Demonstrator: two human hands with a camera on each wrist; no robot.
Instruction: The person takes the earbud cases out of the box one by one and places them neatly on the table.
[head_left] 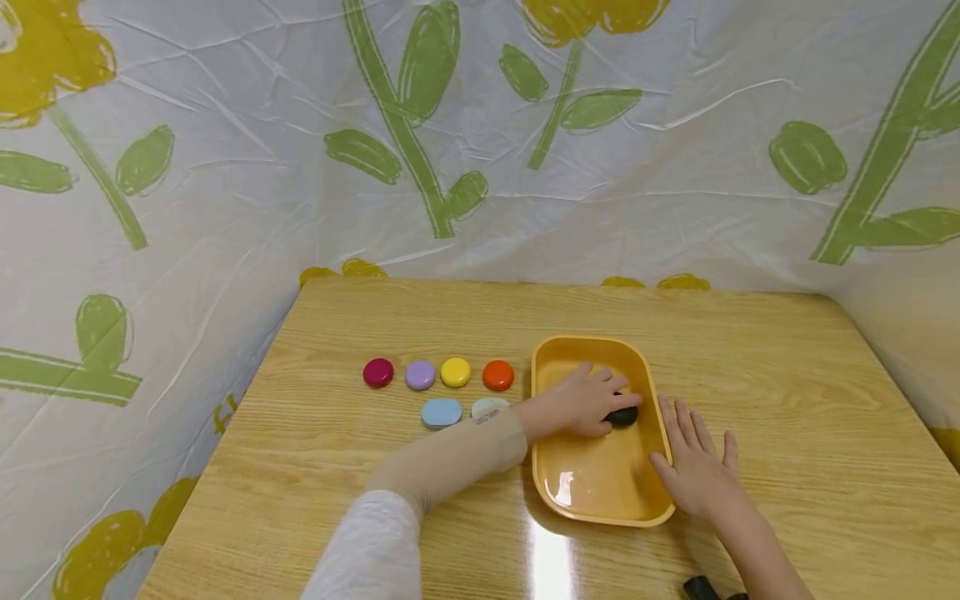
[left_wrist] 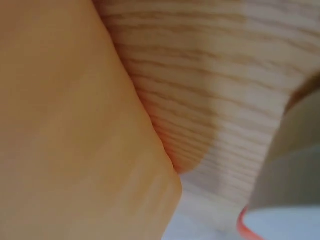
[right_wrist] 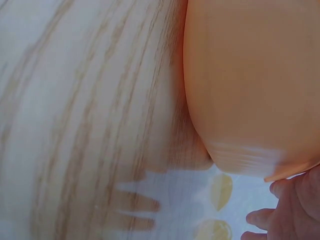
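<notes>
An orange rectangular tub (head_left: 600, 492) stands on the wooden table. My left hand (head_left: 573, 404) reaches into it from the left and pinches a smooth black oval piece (head_left: 622, 417) between thumb and index finger; the other fingers are spread. My right hand (head_left: 697, 467) lies against the tub's right side, fingers straight, thumb at the rim. In the right wrist view, fingertips (right_wrist: 262, 218) show beside the tub wall (right_wrist: 250, 90). The left wrist view shows the tub's outer wall (left_wrist: 75, 125) close up; neither the left hand nor the black piece appears there.
Left of the tub, a row holds maroon (head_left: 378, 372), lilac (head_left: 420, 375), yellow (head_left: 455, 372) and red-orange (head_left: 498, 375) round pieces. Nearer me lie a light blue oval piece (head_left: 441, 412) and a pale piece (head_left: 489, 406) partly behind my left forearm. A black object (head_left: 701, 588) shows at the bottom edge.
</notes>
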